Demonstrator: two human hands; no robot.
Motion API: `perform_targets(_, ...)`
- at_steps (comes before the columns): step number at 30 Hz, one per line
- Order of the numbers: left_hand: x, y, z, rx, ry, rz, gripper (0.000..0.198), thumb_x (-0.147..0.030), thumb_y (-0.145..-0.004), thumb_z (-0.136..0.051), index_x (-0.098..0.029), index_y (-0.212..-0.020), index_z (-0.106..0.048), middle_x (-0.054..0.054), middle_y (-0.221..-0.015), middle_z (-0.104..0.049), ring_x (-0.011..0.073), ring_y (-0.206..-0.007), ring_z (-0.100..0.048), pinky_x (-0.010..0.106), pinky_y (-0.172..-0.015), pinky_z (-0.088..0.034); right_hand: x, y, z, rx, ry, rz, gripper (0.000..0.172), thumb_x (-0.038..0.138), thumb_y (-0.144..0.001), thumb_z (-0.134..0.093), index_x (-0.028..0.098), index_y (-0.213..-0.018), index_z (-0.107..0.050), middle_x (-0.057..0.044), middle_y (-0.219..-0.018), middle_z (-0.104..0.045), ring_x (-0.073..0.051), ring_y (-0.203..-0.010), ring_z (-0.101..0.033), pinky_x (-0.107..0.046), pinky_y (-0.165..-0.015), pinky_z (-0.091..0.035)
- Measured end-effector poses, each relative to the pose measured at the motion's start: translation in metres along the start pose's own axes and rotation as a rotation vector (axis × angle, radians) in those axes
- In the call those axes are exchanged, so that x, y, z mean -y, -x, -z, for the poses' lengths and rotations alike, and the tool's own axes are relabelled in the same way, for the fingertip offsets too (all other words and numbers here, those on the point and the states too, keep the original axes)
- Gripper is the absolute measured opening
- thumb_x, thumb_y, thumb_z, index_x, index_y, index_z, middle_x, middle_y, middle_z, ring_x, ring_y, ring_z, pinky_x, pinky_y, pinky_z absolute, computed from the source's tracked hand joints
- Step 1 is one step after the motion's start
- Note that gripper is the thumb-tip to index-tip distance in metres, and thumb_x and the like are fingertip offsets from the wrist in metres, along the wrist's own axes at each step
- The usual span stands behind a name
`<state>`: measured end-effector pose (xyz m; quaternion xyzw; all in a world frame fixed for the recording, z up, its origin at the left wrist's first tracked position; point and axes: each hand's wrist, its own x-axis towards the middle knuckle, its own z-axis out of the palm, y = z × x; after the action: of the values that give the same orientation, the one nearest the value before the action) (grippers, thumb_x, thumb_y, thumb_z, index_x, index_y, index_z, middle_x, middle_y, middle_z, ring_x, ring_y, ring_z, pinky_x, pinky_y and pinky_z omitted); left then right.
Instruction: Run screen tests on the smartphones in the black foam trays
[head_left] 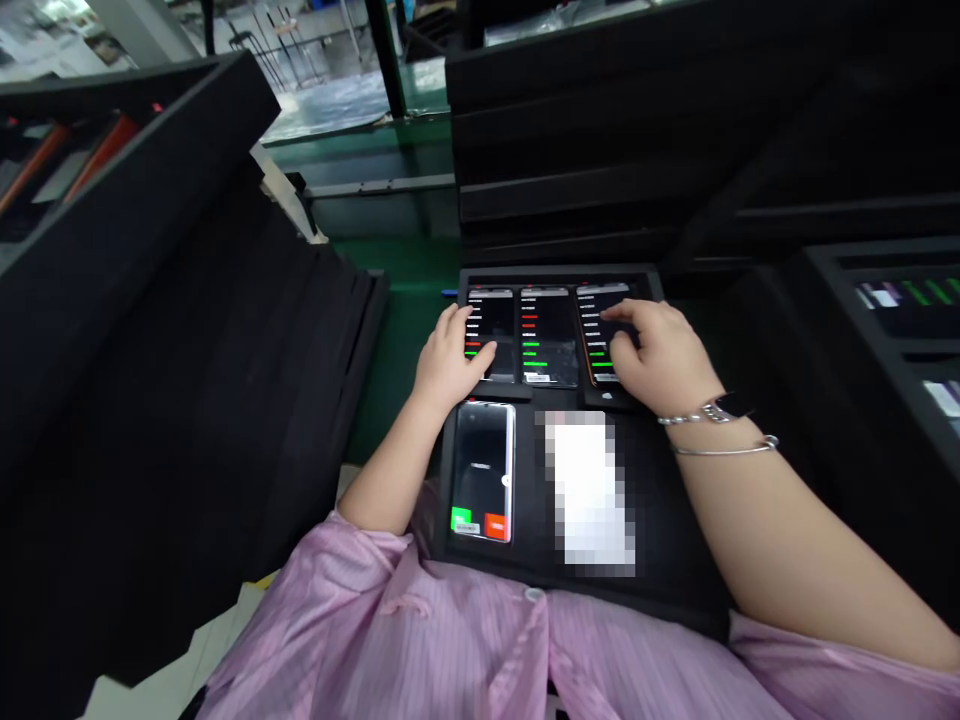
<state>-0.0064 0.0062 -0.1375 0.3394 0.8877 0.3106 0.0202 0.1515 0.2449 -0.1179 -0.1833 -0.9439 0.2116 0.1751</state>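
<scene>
In front of me lies a black foam tray (525,560) with several smartphones in its slots. My left hand (454,355) rests on the back-left phone (499,315), fingers spread over its left edge, holding nothing. Beside it, the back-middle phone (550,335) shows lines of red, green and white text. My right hand (660,350) is at the back-right phone (592,300), index finger stretched over its lit screen and thumb apart from it. Nearer my body, the front-left phone (480,465) shows a green and a red button. A bright pixelated patch (592,490) masks whatever lies to its right.
Stacked black trays (187,330) rise at my left, the top one holding phones. Another dark stack (562,150) stands behind the tray. At right, a further black tray (832,300) holds lit phones. Green surface (397,260) shows between the stacks.
</scene>
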Motion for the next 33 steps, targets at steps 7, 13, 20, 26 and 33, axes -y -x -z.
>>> perform_targets(7, -0.009, 0.004, 0.004, -0.04, -0.097, 0.081, 0.047, -0.034, -0.093, -0.063, -0.02, -0.138, -0.057, 0.01, -0.157, -0.05, 0.0313, -0.138, -0.056, 0.04, -0.109, -0.052, -0.003, 0.0, -0.002, 0.001, -0.009, -0.044, 0.044, 0.027, -0.094, -0.036, 0.012, -0.124, -0.065, -0.018, -0.129, -0.068, -0.032, -0.127, -0.059, -0.049, -0.122, -0.038)
perform_targets(13, -0.015, 0.004, 0.007, 0.019, -0.188, 0.112, 0.045, -0.037, -0.095, -0.061, -0.022, -0.138, -0.06, 0.008, -0.159, -0.049, 0.0308, -0.129, -0.063, 0.039, -0.099, -0.056, -0.011, -0.002, -0.009, 0.007, 0.003, -0.061, 0.042, 0.025, -0.088, -0.043, 0.01, -0.119, -0.067, -0.022, -0.121, -0.07, -0.04, -0.12, -0.062, -0.059, -0.115, -0.045)
perform_targets(20, -0.017, 0.002, 0.009, 0.081, -0.247, 0.122, 0.04, -0.039, -0.098, -0.059, -0.027, -0.136, -0.062, 0.006, -0.161, -0.046, 0.0306, -0.123, -0.066, 0.039, -0.093, -0.057, 0.005, -0.003, -0.031, -0.027, -0.08, 0.24, 0.036, 0.027, -0.094, -0.044, 0.015, -0.123, -0.063, -0.017, -0.129, -0.068, -0.033, -0.133, -0.058, -0.059, -0.123, -0.038)
perform_targets(26, -0.007, -0.002, 0.001, 0.024, -0.127, 0.082, 0.051, -0.035, -0.096, -0.06, -0.026, -0.146, -0.05, 0.01, -0.155, -0.051, 0.0305, -0.123, -0.065, 0.041, -0.095, -0.058, 0.006, -0.004, -0.042, -0.003, -0.109, 0.265, 0.038, 0.028, -0.096, -0.047, 0.012, -0.128, -0.061, -0.021, -0.13, -0.066, -0.035, -0.138, -0.055, -0.063, -0.121, -0.04)
perform_targets(33, -0.007, 0.026, 0.019, -0.254, 0.043, -0.22, 0.05, -0.05, -0.103, -0.052, -0.02, -0.143, -0.048, 0.017, -0.151, -0.052, 0.0305, -0.145, -0.049, 0.047, -0.119, -0.045, 0.009, 0.021, -0.002, -0.231, -0.171, 0.288, 0.029, 0.025, -0.096, -0.052, 0.021, -0.122, -0.063, -0.013, -0.121, -0.071, -0.033, -0.123, -0.065, -0.063, -0.114, -0.048)
